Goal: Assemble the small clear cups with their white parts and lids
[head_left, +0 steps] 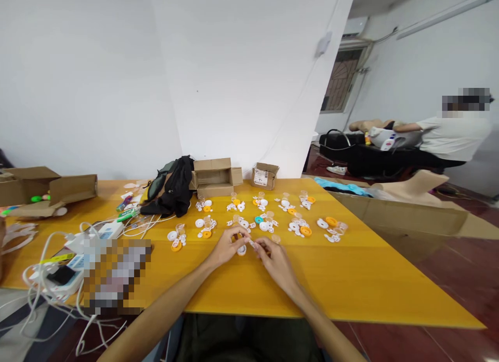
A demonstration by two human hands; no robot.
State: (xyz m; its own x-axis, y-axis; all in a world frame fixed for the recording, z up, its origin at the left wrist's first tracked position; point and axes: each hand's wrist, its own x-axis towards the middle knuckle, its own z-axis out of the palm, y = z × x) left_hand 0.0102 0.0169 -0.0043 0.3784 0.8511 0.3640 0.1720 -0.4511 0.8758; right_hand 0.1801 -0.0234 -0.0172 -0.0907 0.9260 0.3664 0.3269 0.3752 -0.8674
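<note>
Clusters of discs [306, 231] and cups [341, 228] are lying in two rough rows across the desk [351, 289], beyond the person's left hand [229, 246] and right hand [275, 257]. Behind them, a bag [180, 188], a carton [214, 191] and a smaller box [265, 178] are lining up left to right before the wall [234, 91]. Power strips [110, 230] are lying to the left, while another person [454, 138] is sitting beyond the right edge.

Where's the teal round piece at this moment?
In the head view, the teal round piece lies just right of the picture's midline on the table, beyond the right hand, beside a white round piece.
</note>
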